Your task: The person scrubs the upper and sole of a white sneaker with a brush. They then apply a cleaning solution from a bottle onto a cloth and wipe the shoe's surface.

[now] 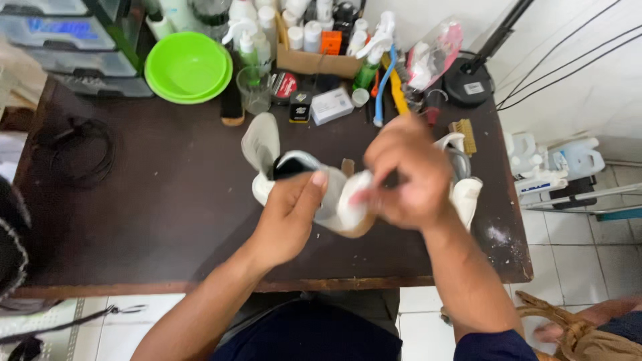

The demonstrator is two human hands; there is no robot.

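Note:
My left hand (pixel 289 215) grips a white shoe (pixel 338 204) from the side, thumb across its upper, holding it above a dark brown table (pixel 167 200). My right hand (pixel 404 172) is closed over the shoe's toe end and is blurred; whatever it may hold against the shoe is hidden. A white insole (pixel 261 142) stands up behind the shoe's dark opening. A second white shoe (pixel 463 190) lies on the table just right of my right hand.
A lime green bowl (pixel 187 65), a clear glass (pixel 253 88), a cardboard box of bottles (pixel 314 60), spray bottles, toothbrushes and a small scrub brush (pixel 463 134) crowd the table's back edge. A black cable coil (pixel 80 154) lies left. White jugs (pixel 555 164) stand on the tiled floor right.

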